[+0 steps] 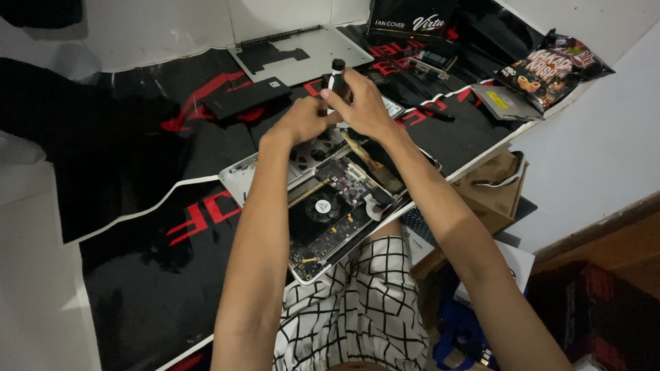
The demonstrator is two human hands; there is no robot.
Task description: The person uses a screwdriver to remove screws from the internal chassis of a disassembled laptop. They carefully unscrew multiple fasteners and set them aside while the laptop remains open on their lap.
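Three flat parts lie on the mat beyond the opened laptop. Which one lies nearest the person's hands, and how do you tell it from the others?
The black slab, just left of the hands: dark, unlike the silver cover and grey drive.

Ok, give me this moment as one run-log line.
left hand: on small black bottle | right hand: gripping bottle | below: opened laptop | surface: black-red mat

I see a snack bag [550,69], a cardboard box [496,189], a grey cover panel [302,51] and a black battery [244,97] on the mat [137,288].
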